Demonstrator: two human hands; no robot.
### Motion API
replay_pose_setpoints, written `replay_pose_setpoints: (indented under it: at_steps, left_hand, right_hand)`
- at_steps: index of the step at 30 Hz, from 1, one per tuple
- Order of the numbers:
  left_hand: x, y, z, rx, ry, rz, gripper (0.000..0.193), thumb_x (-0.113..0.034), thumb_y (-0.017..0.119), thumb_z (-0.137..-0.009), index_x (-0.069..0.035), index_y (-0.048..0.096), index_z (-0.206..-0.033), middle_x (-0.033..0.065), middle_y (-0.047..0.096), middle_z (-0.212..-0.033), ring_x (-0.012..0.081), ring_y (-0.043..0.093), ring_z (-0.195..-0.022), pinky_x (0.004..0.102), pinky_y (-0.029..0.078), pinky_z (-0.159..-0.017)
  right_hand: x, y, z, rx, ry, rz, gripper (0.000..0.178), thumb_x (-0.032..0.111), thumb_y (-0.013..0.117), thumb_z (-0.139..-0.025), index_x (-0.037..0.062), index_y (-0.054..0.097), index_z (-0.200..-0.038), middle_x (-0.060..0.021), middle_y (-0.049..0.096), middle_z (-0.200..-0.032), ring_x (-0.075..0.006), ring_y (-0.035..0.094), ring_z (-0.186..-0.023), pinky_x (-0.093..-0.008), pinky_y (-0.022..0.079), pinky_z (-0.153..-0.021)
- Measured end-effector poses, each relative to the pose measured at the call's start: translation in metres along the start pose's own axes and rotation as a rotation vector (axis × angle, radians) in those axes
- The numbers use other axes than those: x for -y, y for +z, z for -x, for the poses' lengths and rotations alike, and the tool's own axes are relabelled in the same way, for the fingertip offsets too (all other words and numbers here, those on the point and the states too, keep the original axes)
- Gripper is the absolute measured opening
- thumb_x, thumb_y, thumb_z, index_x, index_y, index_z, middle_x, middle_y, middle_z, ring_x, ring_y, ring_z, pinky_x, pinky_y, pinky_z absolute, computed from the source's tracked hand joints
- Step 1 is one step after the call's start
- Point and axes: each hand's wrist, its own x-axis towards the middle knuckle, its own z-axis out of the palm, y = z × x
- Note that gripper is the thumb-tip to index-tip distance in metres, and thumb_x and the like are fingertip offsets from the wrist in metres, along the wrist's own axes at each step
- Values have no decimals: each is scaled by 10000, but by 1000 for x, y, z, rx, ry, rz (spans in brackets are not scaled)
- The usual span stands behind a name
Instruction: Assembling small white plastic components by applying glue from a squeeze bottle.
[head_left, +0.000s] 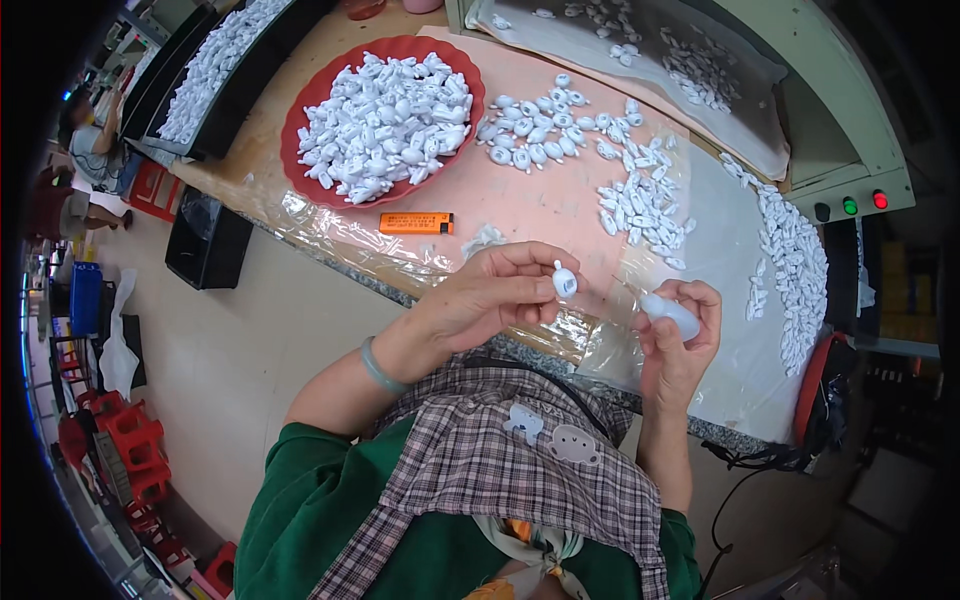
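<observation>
My left hand (pixel 497 296) pinches a small white plastic part (pixel 566 284) between thumb and fingers; it has a rounded body, a little knob on top and a dark printed mark. Opposite it, my right hand (pixel 686 343) grips a translucent white squeeze bottle (pixel 673 314). A thin tip on the bottle points toward the part, with a gap between them. Both hands are above the table's near edge. Beyond them, loose white parts (pixel 535 128) lie on the pink sheet, and another cluster of white parts (pixel 645 205) lies farther right.
A red scalloped dish (pixel 294 150) is heaped with white parts. An orange box (pixel 416 223) lies near the edge. More parts (pixel 795 275) cover the right side, by a machine (pixel 850 150) with lit buttons. A black bin (pixel 208 240) stands left; a person (pixel 98 140) is far off.
</observation>
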Motion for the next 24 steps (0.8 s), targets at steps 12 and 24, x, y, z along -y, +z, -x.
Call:
replay_pose_setpoints:
  at_steps: [12, 24]
  left_hand:
    - [4, 3, 1, -20, 45, 58, 205, 10, 609, -858, 12, 592, -1063, 225, 611, -1154, 225, 649, -974, 310, 524, -890]
    - [8, 6, 0, -67, -18, 22, 372, 9, 609, -863, 16, 548, -1230, 169, 646, -1076, 236, 654, -990, 301, 538, -868]
  right_hand:
    - [-2, -6, 3, -51, -109, 148, 469, 160, 781, -776, 21, 499, -1124, -150, 602, -1002, -140, 590, -704, -214, 488, -578]
    - [11, -4, 13, 39, -332, 457, 445, 294, 621, -914, -51, 501, -1168, -171, 657, -908, -169, 631, -738, -251, 508, -663]
